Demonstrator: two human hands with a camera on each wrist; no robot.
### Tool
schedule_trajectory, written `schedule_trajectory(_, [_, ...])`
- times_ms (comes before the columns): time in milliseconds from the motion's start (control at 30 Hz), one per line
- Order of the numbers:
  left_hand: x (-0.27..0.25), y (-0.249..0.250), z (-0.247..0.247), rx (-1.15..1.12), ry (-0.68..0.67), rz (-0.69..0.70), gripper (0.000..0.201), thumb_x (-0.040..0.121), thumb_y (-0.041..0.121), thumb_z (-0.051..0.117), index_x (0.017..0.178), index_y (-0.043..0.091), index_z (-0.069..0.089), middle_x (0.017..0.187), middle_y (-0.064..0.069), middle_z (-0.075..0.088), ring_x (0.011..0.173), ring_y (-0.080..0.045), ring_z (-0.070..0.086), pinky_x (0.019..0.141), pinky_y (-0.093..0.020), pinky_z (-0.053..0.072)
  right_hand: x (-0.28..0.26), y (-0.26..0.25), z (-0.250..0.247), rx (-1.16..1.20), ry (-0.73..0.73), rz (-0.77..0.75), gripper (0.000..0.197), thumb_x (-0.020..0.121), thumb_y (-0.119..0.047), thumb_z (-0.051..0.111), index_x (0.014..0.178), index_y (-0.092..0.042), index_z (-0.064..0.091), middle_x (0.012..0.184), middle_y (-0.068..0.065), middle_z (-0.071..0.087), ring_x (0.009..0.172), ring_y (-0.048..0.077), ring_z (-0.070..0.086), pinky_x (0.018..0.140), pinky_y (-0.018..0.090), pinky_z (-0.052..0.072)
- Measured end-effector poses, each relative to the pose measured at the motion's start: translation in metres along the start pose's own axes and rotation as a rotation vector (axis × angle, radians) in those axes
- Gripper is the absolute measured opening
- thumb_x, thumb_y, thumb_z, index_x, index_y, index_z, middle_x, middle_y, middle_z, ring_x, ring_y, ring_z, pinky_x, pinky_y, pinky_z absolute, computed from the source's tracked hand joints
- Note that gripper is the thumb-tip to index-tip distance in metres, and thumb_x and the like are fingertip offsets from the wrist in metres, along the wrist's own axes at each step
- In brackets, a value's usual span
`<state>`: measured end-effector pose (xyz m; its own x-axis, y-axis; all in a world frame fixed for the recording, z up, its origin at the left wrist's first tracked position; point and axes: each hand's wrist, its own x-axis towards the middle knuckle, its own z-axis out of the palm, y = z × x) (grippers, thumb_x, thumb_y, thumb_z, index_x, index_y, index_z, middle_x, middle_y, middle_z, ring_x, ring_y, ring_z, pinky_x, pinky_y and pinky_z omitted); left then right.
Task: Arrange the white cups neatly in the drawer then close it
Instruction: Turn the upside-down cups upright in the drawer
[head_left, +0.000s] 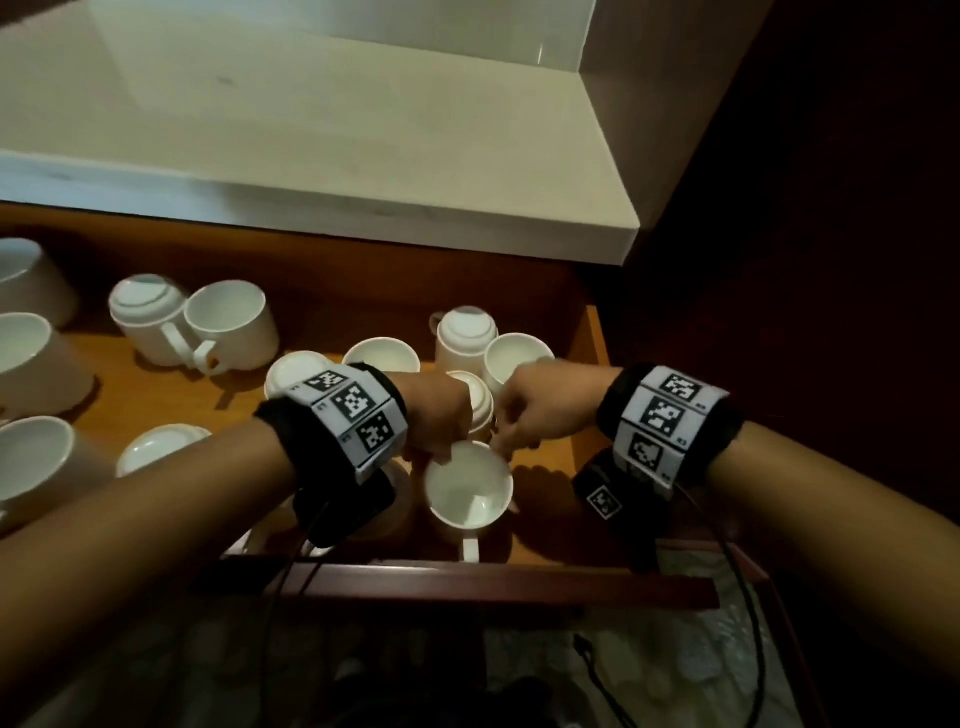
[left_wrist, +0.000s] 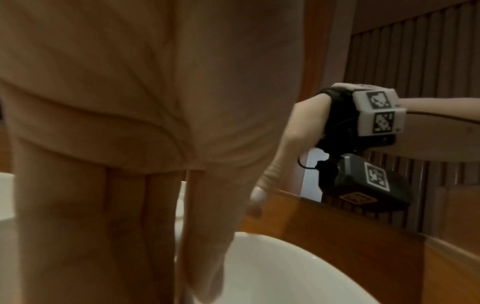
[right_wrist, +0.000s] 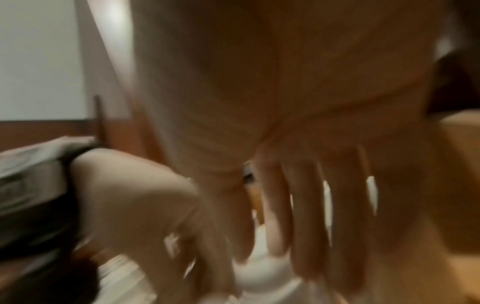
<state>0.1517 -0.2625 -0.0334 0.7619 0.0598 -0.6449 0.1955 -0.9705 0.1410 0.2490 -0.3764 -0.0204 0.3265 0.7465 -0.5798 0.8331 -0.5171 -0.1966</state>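
Observation:
Several white cups lie scattered in the open wooden drawer (head_left: 587, 338), some upright and some upside down. An upright white cup (head_left: 467, 488) stands near the drawer's front, its handle toward me. My left hand (head_left: 441, 431) reaches down with its fingers (left_wrist: 202, 257) over that cup's (left_wrist: 285, 273) far left rim and holds it there. My right hand (head_left: 519, 421) hovers at the far right rim with its fingers (right_wrist: 301, 216) hanging fairly straight; the right wrist view is blurred. An upside-down cup (head_left: 480, 400) sits between the two hands.
The white countertop (head_left: 363, 156) overhangs the back of the drawer. The drawer's dark red front edge (head_left: 493, 582) runs just under my wrists. More cups (head_left: 228, 322) stand at the left and back. Bare drawer floor (head_left: 545, 509) shows at the front right.

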Motion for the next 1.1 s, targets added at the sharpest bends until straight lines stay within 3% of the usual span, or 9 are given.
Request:
schedule_trajectory(133, [0.004, -0.001, -0.001, 0.002, 0.017, 0.031, 0.024, 0.091, 0.01, 0.06, 0.113, 0.004, 0.067, 0.104, -0.013, 0.073, 0.05, -0.001, 0.05, 0.039, -0.004, 0.039, 0.017, 0.023, -0.02, 0.024, 0.416, 0.162, 0.038, 0.074, -0.039, 0.074, 0.105, -0.022, 0.061, 0.109, 0.001, 0.059, 0.107, 0.024, 0.057, 0.091, 0.038, 0.048])
schedule_trajectory(200, [0.007, -0.001, 0.0, -0.014, 0.017, 0.026, 0.023, 0.093, 0.017, 0.058, 0.11, 0.005, 0.069, 0.1, -0.013, 0.075, 0.052, -0.005, 0.057, 0.044, -0.004, 0.044, 0.028, 0.028, -0.022, -0.015, 0.269, 0.223, 0.085, 0.064, -0.046, 0.083, 0.137, -0.029, 0.043, 0.135, 0.007, 0.042, 0.127, 0.029, 0.042, 0.106, 0.047, 0.036])
schedule_trajectory(267, [0.01, -0.002, -0.001, -0.017, 0.026, 0.024, 0.027, 0.092, 0.025, 0.058, 0.105, 0.006, 0.072, 0.094, -0.01, 0.076, 0.067, -0.015, 0.069, 0.069, -0.019, 0.058, 0.037, 0.029, -0.023, -0.028, 0.147, 0.218, 0.11, 0.059, -0.046, 0.088, 0.15, -0.03, 0.027, 0.146, 0.009, 0.035, 0.133, 0.032, 0.037, 0.106, 0.045, 0.039])
schedule_trajectory(333, [0.012, -0.002, -0.007, -0.034, 0.056, 0.055, 0.025, 0.09, 0.025, 0.059, 0.101, 0.007, 0.073, 0.091, -0.008, 0.076, 0.078, -0.02, 0.072, 0.081, -0.03, 0.058, 0.045, 0.029, -0.024, -0.068, 0.142, 0.174, 0.106, 0.06, -0.041, 0.089, 0.149, -0.026, 0.033, 0.141, 0.008, 0.048, 0.126, 0.029, 0.048, 0.096, 0.032, 0.045])
schedule_trajectory(500, [0.016, 0.002, -0.03, -0.115, 0.321, 0.058, 0.021, 0.09, 0.027, 0.062, 0.088, 0.008, 0.068, 0.081, -0.007, 0.065, 0.068, -0.018, 0.059, 0.055, -0.023, 0.044, 0.037, 0.032, -0.023, -0.116, 0.14, 0.122, 0.095, 0.054, -0.033, 0.093, 0.137, -0.029, 0.045, 0.125, 0.002, 0.059, 0.113, 0.024, 0.056, 0.081, 0.03, 0.05])
schedule_trajectory(567, [0.021, 0.003, -0.034, -0.14, 0.396, 0.071, 0.025, 0.088, 0.028, 0.065, 0.097, 0.005, 0.071, 0.091, -0.009, 0.07, 0.082, -0.02, 0.063, 0.06, -0.025, 0.046, 0.025, 0.031, -0.021, -0.168, 0.058, 0.095, 0.097, 0.051, -0.032, 0.094, 0.135, -0.031, 0.045, 0.125, 0.0, 0.057, 0.114, 0.023, 0.055, 0.084, 0.032, 0.05])
schedule_trajectory(700, [0.032, 0.012, -0.029, -0.151, 0.355, 0.112, 0.037, 0.085, 0.033, 0.069, 0.109, 0.005, 0.067, 0.106, -0.012, 0.07, 0.1, -0.028, 0.064, 0.083, -0.035, 0.052, 0.002, 0.03, -0.01, -0.264, -0.019, 0.035, 0.097, 0.055, -0.037, 0.092, 0.138, -0.023, 0.043, 0.131, 0.002, 0.051, 0.121, 0.023, 0.05, 0.095, 0.033, 0.046])
schedule_trajectory(867, [0.045, 0.028, -0.02, 0.0, 0.246, 0.175, 0.037, 0.086, 0.039, 0.065, 0.104, 0.007, 0.072, 0.096, -0.01, 0.071, 0.09, -0.029, 0.065, 0.076, -0.033, 0.049, -0.008, 0.035, -0.001, -0.264, -0.056, 0.018, 0.091, 0.049, -0.057, 0.088, 0.128, -0.033, 0.05, 0.121, -0.006, 0.059, 0.112, 0.018, 0.056, 0.096, 0.037, 0.048])
schedule_trajectory(1100, [0.052, 0.036, -0.018, 0.076, 0.2, 0.22, 0.033, 0.087, 0.035, 0.065, 0.092, 0.004, 0.075, 0.091, -0.011, 0.072, 0.071, -0.023, 0.054, 0.065, -0.029, 0.041, -0.02, 0.048, 0.013, -0.251, -0.079, 0.024, 0.097, 0.056, -0.059, 0.084, 0.14, -0.033, 0.04, 0.133, -0.006, 0.055, 0.133, 0.019, 0.041, 0.114, 0.053, -0.005])
